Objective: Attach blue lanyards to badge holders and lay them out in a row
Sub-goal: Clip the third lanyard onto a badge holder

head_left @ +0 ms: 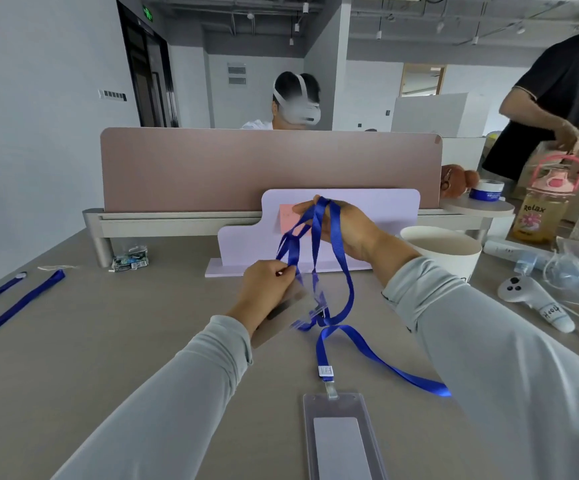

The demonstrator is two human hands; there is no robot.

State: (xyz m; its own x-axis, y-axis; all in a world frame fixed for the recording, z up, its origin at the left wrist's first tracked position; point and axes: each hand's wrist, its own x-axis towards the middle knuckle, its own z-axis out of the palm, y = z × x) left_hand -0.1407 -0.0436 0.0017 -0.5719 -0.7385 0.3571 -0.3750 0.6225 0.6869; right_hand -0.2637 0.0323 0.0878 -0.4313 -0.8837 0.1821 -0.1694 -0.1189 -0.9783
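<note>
Above the table's middle, my right hand [341, 226] is raised and holds the top loops of blue lanyards [317, 244] that hang down tangled. Lower down, my left hand [267, 289] pinches one blue strap, and a clear badge holder [283, 313] sits under its palm. A second clear holder [315, 315] dangles in the tangle. One lanyard trails down to a clip on a badge holder [338, 441] lying flat at the near edge; its loop [419, 382] rests on the table. Two more blue lanyards [14, 306] lie at the far left.
A lilac board [378, 209] stands against the pink divider [267, 168]. A white paper cup [444, 251], a white controller [537, 303], plastic bags and a pink bottle [542, 206] crowd the right. One person sits behind the divider; another stands at far right.
</note>
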